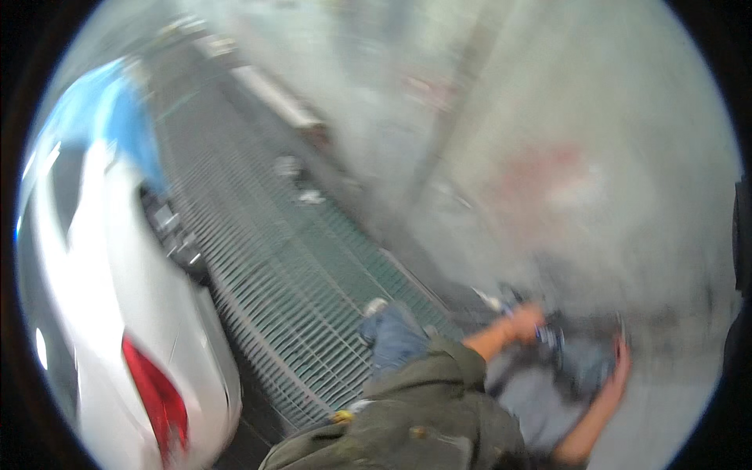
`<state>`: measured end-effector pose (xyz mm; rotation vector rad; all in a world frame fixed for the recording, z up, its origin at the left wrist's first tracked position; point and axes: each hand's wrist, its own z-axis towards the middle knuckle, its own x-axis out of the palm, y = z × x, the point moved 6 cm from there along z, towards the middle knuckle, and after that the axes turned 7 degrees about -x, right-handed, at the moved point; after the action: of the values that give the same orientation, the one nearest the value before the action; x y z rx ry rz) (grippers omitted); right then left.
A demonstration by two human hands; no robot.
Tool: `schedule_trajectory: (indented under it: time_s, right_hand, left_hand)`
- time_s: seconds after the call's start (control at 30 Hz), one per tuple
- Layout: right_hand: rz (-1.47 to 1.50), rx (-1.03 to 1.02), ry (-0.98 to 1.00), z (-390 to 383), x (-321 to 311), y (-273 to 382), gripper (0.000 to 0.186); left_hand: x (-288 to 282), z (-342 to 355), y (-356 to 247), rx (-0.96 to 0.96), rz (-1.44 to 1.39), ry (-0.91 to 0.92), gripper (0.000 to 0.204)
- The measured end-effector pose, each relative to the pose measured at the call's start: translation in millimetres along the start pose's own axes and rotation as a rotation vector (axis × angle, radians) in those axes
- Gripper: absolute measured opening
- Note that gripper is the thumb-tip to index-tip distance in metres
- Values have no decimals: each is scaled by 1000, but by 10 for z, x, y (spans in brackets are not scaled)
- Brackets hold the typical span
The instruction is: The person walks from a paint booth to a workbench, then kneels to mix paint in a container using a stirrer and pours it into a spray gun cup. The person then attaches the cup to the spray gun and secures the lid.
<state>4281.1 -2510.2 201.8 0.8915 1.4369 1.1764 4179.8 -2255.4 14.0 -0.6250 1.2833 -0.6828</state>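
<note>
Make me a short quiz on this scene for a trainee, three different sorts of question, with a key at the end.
1. True or false: the glossy white car is left of the slatted grey-green floor grating.
2. Multiple choice: the large pale grey surface bears blurred patches coloured A) yellow, B) red, C) blue.
3. Compare: of the person's left hand and right hand, which is nearer the car?

Key: 1 true; 2 B; 3 the left hand.
</note>
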Motion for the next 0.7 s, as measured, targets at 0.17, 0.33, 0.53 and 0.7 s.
schedule_trajectory:
  time_s: [0.17, 0.33, 0.53, 0.7]
  right_hand:
    - [19, 61, -171, -148, 557, 285, 34]
    - [458, 189, -120, -292, 638, 99, 21]
    - [369, 180, -232, -538, 479, 286, 24]
    - [198, 227, -182, -242, 705, 234, 27]
  left_hand:
    - [-485, -148, 104, -1, -203, 141, 44]
    - [-574, -286, 66, 16, -237, 93, 27]
    - [-530, -204, -17, 4, -242, 202, 26]
    - [-467, -218, 477, -30, -179, 229, 47]
